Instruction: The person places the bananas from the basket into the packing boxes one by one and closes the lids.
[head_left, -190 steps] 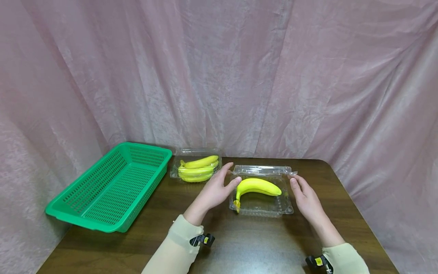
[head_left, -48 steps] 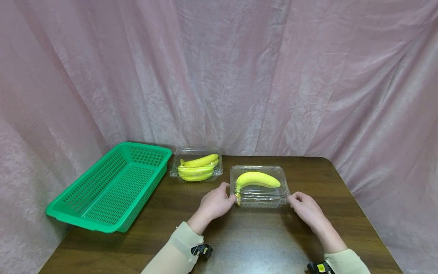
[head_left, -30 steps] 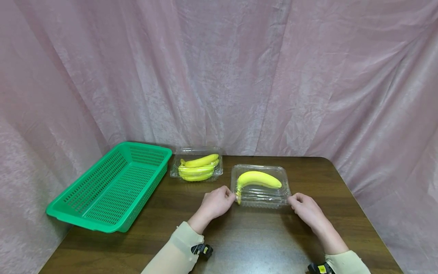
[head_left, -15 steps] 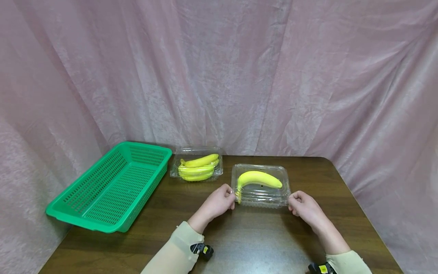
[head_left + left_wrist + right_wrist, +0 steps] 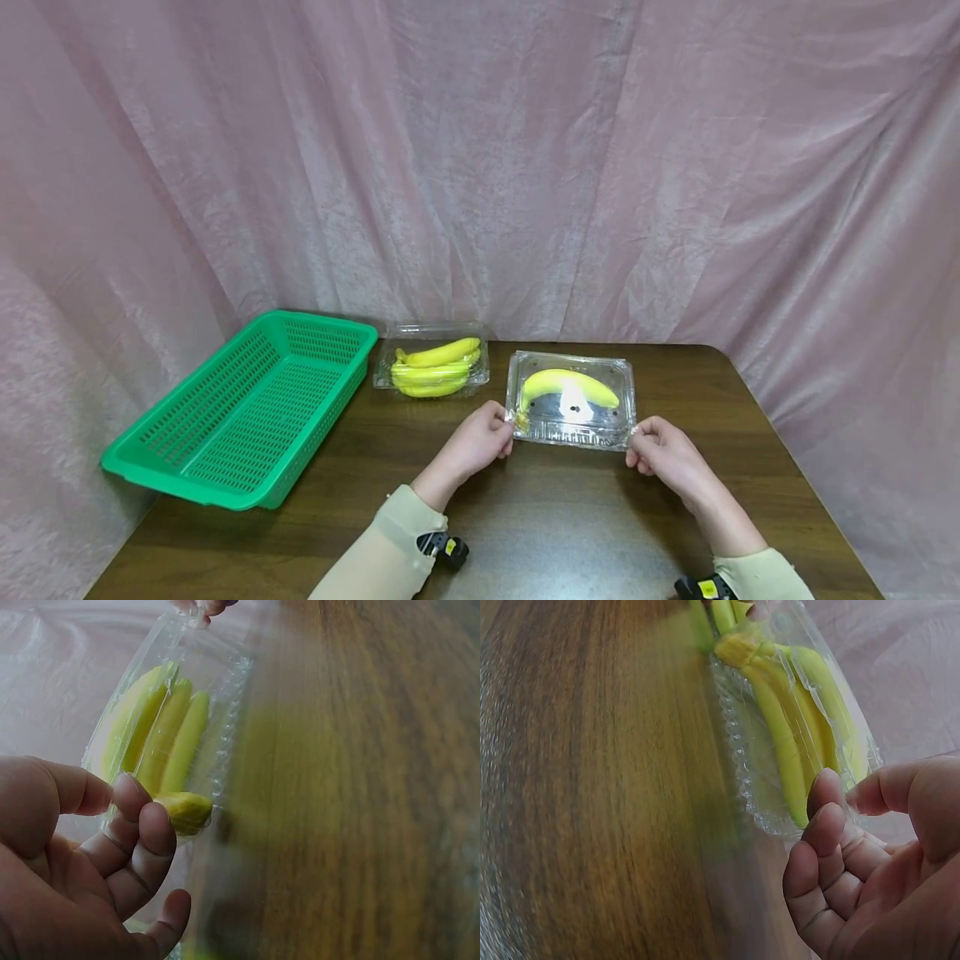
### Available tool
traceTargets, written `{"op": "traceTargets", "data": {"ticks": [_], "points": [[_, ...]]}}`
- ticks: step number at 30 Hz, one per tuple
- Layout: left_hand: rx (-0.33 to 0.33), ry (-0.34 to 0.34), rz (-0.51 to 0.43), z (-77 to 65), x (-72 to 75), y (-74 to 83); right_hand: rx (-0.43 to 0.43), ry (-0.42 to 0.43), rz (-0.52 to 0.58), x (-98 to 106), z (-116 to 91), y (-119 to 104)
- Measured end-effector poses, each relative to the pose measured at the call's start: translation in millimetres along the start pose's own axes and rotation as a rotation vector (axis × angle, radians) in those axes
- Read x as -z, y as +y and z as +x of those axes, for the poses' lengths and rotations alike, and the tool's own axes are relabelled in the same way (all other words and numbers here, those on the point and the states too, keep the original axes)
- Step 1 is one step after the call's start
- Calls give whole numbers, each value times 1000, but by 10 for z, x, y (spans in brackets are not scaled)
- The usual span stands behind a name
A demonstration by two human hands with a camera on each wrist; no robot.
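A clear plastic clamshell container with its lid down stands between the two hands in the head view, tilted with its front edge raised off the table. Inside lie yellow bananas, joined at the stem; the right wrist view also shows the bananas through the plastic. My left hand pinches the container's front left corner between thumb and fingertips. At the front right corner, my right hand pinches the rim the same way.
Behind and left is a second clear clamshell container holding bananas. A green plastic basket stands at the left of the brown wooden table. A pink curtain hangs behind.
Earlier the lid stood raised and the hands were at its sides; then it came down over the bananas. Since half a second ago the container's front edge has tilted up in both hands.
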State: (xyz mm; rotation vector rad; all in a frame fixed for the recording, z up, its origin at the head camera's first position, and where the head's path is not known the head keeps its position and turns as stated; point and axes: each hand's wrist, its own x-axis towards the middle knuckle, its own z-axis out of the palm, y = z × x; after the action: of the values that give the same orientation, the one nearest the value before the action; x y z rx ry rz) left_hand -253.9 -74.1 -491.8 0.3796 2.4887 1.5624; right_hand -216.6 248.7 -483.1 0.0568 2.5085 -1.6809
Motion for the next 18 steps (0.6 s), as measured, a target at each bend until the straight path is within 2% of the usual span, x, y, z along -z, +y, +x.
{"op": "traceTargets", "data": {"ticks": [11,18], "points": [[-12,21,-53,15,-40,-27,4,0,0,2,3,6],[-27,35,-51,22,-55,-46,10,0,5,0,2,15]]}}
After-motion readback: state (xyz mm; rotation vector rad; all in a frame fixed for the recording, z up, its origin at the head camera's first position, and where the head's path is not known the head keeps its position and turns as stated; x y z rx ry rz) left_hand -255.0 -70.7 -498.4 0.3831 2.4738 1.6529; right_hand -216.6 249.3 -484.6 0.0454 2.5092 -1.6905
